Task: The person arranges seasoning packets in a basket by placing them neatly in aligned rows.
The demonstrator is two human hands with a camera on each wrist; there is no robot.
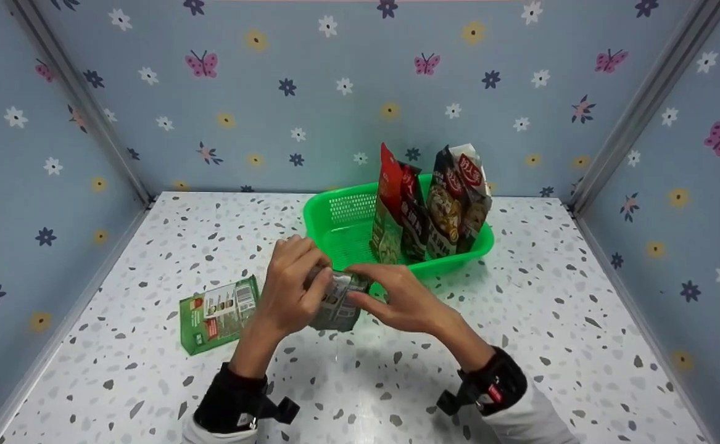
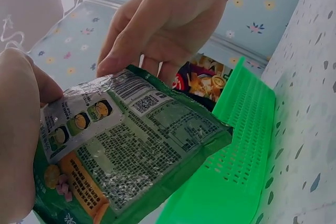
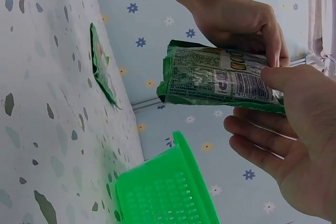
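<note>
A green seasoning packet [image 1: 338, 305] with a printed back, a barcode and small food pictures is held up between both hands, in front of the basket. My left hand [image 1: 293, 288] grips its left end, thumb bent over the near side. At the other end, my right hand [image 1: 404, 300] pinches the packet's edge by the barcode. In the right wrist view the right thumb lies on the printed face of the packet [image 3: 202, 77], with the other fingers behind it. A second green packet [image 1: 221, 313] lies on the table left of my left hand.
Behind the hands stands a green plastic basket [image 1: 335, 243] with several upright packets [image 1: 443, 206] on its right side, red, black and white. Speckled white table [image 1: 360, 382] runs to flowered panels [image 1: 310, 105] at the back and both sides.
</note>
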